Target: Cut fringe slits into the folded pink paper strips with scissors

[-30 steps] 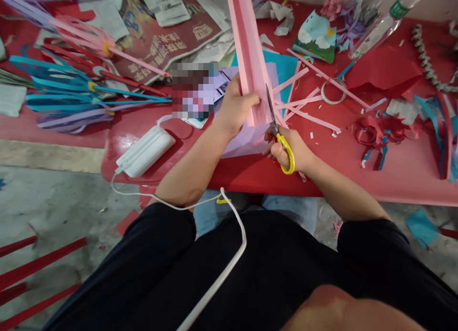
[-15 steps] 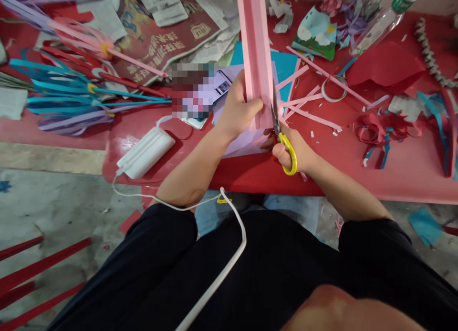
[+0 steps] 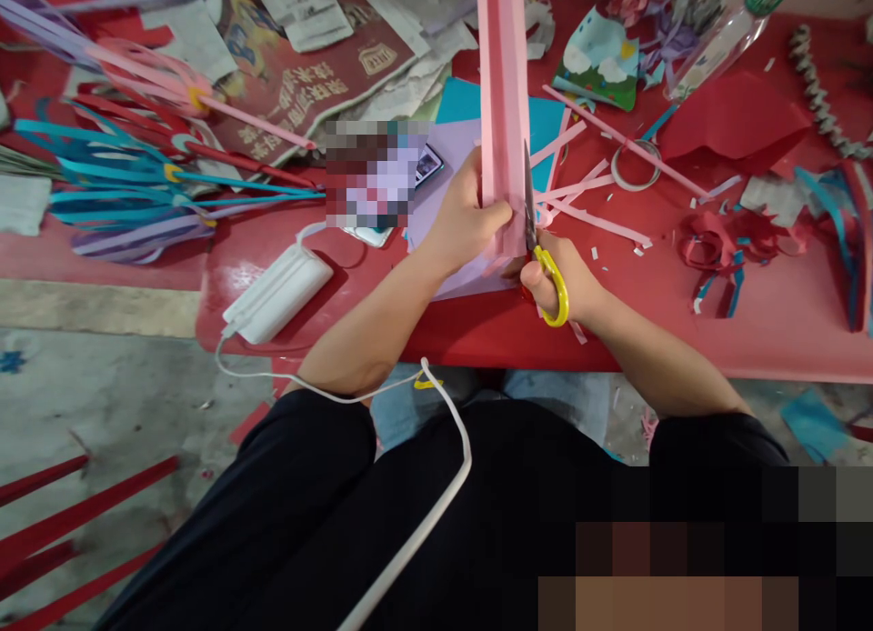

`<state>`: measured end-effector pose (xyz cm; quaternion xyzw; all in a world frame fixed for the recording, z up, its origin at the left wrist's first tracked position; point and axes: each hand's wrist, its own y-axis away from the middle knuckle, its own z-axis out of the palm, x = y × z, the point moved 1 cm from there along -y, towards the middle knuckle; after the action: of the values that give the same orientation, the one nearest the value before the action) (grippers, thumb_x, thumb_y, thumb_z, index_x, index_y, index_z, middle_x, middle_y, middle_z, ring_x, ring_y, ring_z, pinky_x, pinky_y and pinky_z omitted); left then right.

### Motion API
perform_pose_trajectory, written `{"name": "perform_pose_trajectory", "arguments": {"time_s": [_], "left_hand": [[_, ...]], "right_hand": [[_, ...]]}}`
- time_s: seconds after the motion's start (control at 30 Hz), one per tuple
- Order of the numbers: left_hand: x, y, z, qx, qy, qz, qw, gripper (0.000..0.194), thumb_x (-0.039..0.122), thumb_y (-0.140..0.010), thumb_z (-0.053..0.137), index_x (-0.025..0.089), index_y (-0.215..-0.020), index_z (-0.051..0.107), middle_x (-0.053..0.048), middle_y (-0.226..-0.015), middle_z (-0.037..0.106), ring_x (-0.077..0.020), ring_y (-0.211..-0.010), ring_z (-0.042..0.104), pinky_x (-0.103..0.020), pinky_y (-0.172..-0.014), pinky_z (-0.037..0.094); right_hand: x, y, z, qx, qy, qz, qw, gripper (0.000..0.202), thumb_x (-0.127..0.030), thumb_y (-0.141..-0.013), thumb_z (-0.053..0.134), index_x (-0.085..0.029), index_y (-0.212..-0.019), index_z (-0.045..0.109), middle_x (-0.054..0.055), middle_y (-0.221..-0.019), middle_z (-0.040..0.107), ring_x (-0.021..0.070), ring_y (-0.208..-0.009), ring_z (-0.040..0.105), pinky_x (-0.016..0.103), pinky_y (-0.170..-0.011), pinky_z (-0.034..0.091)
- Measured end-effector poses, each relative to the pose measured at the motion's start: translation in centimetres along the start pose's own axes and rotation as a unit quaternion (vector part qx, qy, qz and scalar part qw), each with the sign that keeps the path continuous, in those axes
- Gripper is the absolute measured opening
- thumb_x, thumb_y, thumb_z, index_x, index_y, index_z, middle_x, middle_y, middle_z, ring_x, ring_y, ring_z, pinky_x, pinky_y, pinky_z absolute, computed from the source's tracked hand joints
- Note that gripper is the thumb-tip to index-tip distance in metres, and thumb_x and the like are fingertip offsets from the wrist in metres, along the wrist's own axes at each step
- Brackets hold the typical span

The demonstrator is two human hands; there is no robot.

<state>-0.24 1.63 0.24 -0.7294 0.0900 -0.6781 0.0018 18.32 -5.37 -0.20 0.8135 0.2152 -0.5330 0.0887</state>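
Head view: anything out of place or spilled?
Yes: a blue sheet lies on the floor at right, as if dropped off the red table; white scraps are strewn right of the scissors.

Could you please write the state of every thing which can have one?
Left hand: closed on pink paper
Right hand: holding scissors
Pink paper: creased lengthwise, held
Scissors: at paper's right edge; blade opening unclear
Phone: screen lit
White power bank: cable plugged in
White ring: lying flat
Pink strips: loose, scattered
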Motion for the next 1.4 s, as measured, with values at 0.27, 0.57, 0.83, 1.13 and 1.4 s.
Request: {"name": "perform_pose_trajectory", "arguments": {"time_s": [0.27, 0.57, 0.83, 1.13, 1.4], "left_hand": [[0.2, -0.1, 0.1, -0.003, 0.02, -0.024, 1.0, 0.038, 0.019, -0.082, 0.084, 0.025, -0.116, 0.068, -0.005, -0.105, 0.069, -0.0317, -0.112, 0.07, -0.042, -0.099, 0.06], [0.2, 0.0, 0.2, -0.006, 0.025, -0.019, 0.999, 0.033, 0.018, -0.081, 0.082, 0.026, -0.108, 0.065, -0.005, -0.1, 0.068, -0.0313, -0.105, 0.07, -0.043, -0.091, 0.059], [-0.4, 0.1, 0.4, -0.007, 0.048, -0.043, 0.998, 0.031, 0.022, -0.081, 0.083, 0.025, -0.108, 0.068, -0.003, -0.095, 0.071, -0.0307, -0.102, 0.072, -0.043, -0.087, 0.061], [-0.3, 0.6, 0.7, -0.045, 0.091, -0.072, 0.992, 0.022, 0.025, -0.081, 0.079, 0.025, -0.098, 0.066, -0.004, -0.09, 0.073, -0.0271, -0.087, 0.074, -0.039, -0.074, 0.062], [-0.4, 0.6, 0.6, -0.056, 0.105, -0.037, 0.992, 0.022, 0.02, -0.076, 0.072, 0.025, -0.097, 0.066, -0.004, -0.088, 0.068, -0.0261, -0.078, 0.067, -0.042, -0.072, 0.055]], "right_hand": [[0.1, 0.2, 0.6, 0.042, -0.031, 0.021, 0.998, 0.085, -0.106, -0.095, 0.047, -0.024, -0.09, 0.069, 0.005, -0.075, 0.071, 0.0224, -0.069, 0.072, 0.037, -0.06, 0.057], [-0.1, 0.5, 0.9, 0.043, -0.078, 0.038, 0.995, 0.082, -0.102, -0.098, 0.049, -0.023, -0.102, 0.068, 0.005, -0.076, 0.074, 0.0211, -0.064, 0.075, 0.036, -0.058, 0.06], [0.0, 0.4, 1.0, 0.058, -0.093, 0.052, 0.993, 0.076, -0.101, -0.098, 0.051, -0.026, -0.097, 0.063, 0.003, -0.071, 0.072, 0.0221, -0.062, 0.075, 0.037, -0.057, 0.062], [-0.2, 0.5, 1.0, 0.056, -0.083, 0.052, 0.994, 0.078, -0.101, -0.098, 0.051, -0.024, -0.099, 0.065, 0.004, -0.077, 0.077, 0.02, -0.064, 0.076, 0.035, -0.059, 0.063], [-0.3, 0.5, 0.9, 0.059, -0.074, 0.055, 0.994, 0.079, -0.101, -0.098, 0.051, -0.024, -0.103, 0.068, 0.004, -0.076, 0.076, 0.0213, -0.063, 0.076, 0.036, -0.059, 0.062]]}}
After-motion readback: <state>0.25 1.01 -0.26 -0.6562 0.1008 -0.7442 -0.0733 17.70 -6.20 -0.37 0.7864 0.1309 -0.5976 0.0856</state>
